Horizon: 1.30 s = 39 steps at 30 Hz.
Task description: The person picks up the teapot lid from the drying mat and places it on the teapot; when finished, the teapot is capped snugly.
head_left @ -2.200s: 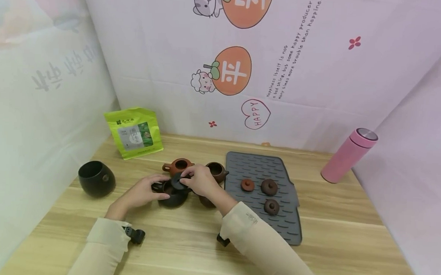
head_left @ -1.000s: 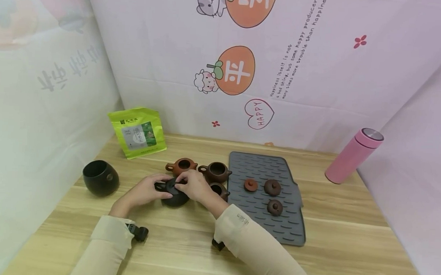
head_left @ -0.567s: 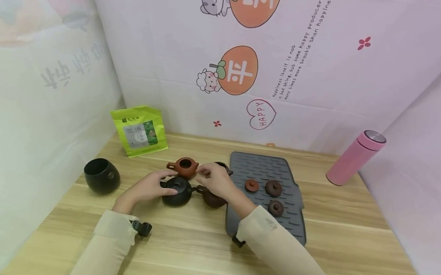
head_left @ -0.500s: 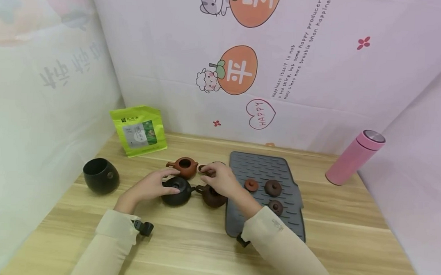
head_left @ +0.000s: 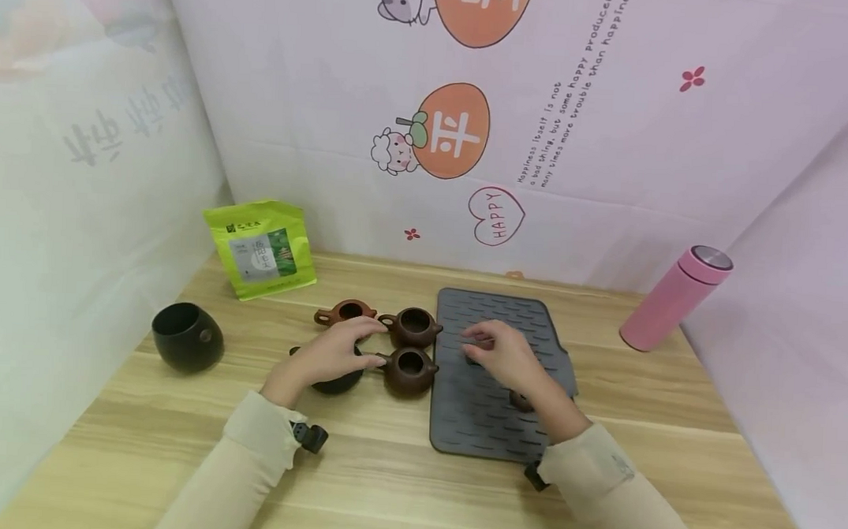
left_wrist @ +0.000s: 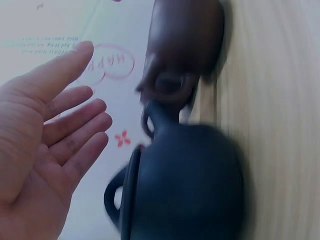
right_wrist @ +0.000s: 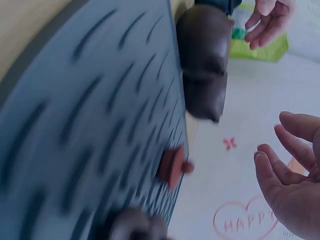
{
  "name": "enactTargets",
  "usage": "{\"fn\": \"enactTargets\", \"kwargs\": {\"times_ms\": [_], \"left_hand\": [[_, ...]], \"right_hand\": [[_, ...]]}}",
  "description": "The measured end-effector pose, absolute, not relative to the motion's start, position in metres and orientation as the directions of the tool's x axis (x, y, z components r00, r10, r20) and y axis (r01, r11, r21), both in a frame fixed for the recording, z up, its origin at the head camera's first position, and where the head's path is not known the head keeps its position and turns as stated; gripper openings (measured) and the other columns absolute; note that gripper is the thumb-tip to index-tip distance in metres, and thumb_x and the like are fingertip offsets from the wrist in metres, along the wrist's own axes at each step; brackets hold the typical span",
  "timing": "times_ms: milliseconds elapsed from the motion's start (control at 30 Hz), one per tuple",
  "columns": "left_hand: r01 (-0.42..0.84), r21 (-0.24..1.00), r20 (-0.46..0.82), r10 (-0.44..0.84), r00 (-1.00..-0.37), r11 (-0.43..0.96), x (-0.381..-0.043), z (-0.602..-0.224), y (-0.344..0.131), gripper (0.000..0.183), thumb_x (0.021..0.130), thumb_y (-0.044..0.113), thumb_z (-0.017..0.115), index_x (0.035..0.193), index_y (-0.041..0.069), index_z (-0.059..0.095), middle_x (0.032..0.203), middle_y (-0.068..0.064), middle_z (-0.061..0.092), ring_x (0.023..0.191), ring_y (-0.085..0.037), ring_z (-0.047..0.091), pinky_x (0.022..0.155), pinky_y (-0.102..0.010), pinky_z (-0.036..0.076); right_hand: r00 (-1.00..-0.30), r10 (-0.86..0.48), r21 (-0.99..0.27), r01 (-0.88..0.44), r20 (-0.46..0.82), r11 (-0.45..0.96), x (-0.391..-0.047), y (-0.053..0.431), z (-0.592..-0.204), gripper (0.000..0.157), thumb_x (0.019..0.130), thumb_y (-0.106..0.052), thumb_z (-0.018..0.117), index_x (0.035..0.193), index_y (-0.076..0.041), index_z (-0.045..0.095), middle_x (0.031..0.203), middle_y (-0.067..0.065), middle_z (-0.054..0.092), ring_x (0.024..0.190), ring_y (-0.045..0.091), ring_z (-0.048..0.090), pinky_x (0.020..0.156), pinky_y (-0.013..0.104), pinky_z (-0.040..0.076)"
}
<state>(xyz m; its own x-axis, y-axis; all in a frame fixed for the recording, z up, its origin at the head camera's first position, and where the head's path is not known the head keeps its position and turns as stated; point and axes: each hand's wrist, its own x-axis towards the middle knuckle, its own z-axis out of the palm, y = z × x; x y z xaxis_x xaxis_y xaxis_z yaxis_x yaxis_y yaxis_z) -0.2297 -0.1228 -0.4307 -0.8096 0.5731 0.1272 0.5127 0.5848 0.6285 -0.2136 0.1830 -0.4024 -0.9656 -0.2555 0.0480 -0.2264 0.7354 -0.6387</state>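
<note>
My left hand [head_left: 338,351] is spread above the lidded black teapot [left_wrist: 190,180]; in the left wrist view its fingers are apart from the pot. A reddish clay teapot [head_left: 335,316] stands behind it, partly hidden by the hand. Two lidless dark brown teapots, the front one [head_left: 409,384] and the back one [head_left: 421,339], stand to its right. My right hand [head_left: 501,356] hovers over the grey mat [head_left: 460,424], fingers loosely bent and holding nothing. The right wrist view shows a red lid [right_wrist: 172,167] and a dark lid [right_wrist: 135,225] below that hand.
A black cup [head_left: 187,345] stands at the left, with a green tea bag [head_left: 264,250] behind it. At the far right there is a pink thermos [head_left: 671,303]. Printed cloth walls enclose the wooden table.
The black lid, pinched by my right hand earlier, now sits on the black teapot. My right hand has let go and moved right over the mat. My left hand has shifted slightly right.
</note>
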Motion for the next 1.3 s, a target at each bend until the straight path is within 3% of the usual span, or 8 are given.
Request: {"fn": "enactTargets", "kwargs": {"times_ms": [300, 533, 767, 1300], "left_hand": [[0.515, 0.582, 0.059, 0.599, -0.799, 0.63, -0.236, -0.439, -0.095, 0.052, 0.09, 0.03, 0.073, 0.133, 0.004, 0.058, 0.138, -0.012, 0.052, 0.135, -0.028, 0.04, 0.105, -0.041, 0.038], [0.498, 0.564, 0.02, 0.592, -0.806, 0.659, -0.236, -0.443, -0.089, 0.055, 0.088, 0.035, 0.074, 0.133, 0.006, 0.059, 0.138, -0.011, 0.052, 0.128, -0.026, 0.047, 0.102, -0.041, 0.041], [0.493, 0.561, 0.001, 0.595, -0.804, 0.665, -0.237, -0.449, -0.087, 0.058, 0.086, 0.037, 0.076, 0.133, 0.007, 0.059, 0.137, -0.009, 0.053, 0.127, -0.024, 0.048, 0.101, -0.04, 0.042], [0.472, 0.626, 0.018, 0.594, -0.805, 0.621, -0.237, -0.453, -0.09, 0.058, 0.084, 0.033, 0.079, 0.131, 0.005, 0.061, 0.135, -0.01, 0.056, 0.125, -0.024, 0.05, 0.099, -0.04, 0.043]], "right_hand": [[-0.973, -0.223, -0.613, -0.21, 0.057, 0.762, -0.203, 0.234, -0.413, 0.023, 0.091, -0.015, 0.071, 0.113, -0.007, 0.07, 0.11, 0.011, 0.064, 0.098, 0.027, 0.062, 0.079, 0.046, 0.052], [-0.973, -0.231, -0.617, -0.198, 0.027, 0.762, -0.198, 0.257, -0.423, 0.019, 0.092, -0.012, 0.069, 0.109, -0.004, 0.07, 0.109, 0.011, 0.064, 0.096, 0.03, 0.062, 0.077, 0.045, 0.053], [-0.975, -0.216, -0.596, -0.145, -0.049, 0.79, -0.191, 0.271, -0.436, 0.021, 0.088, -0.015, 0.074, 0.108, -0.007, 0.071, 0.115, 0.015, 0.063, 0.098, 0.033, 0.062, 0.077, 0.046, 0.054], [-0.977, -0.205, -0.558, -0.133, -0.067, 0.819, -0.188, 0.279, -0.45, 0.014, 0.083, -0.01, 0.078, 0.095, -0.012, 0.072, 0.099, 0.003, 0.066, 0.092, 0.023, 0.063, 0.079, 0.045, 0.052]]}}
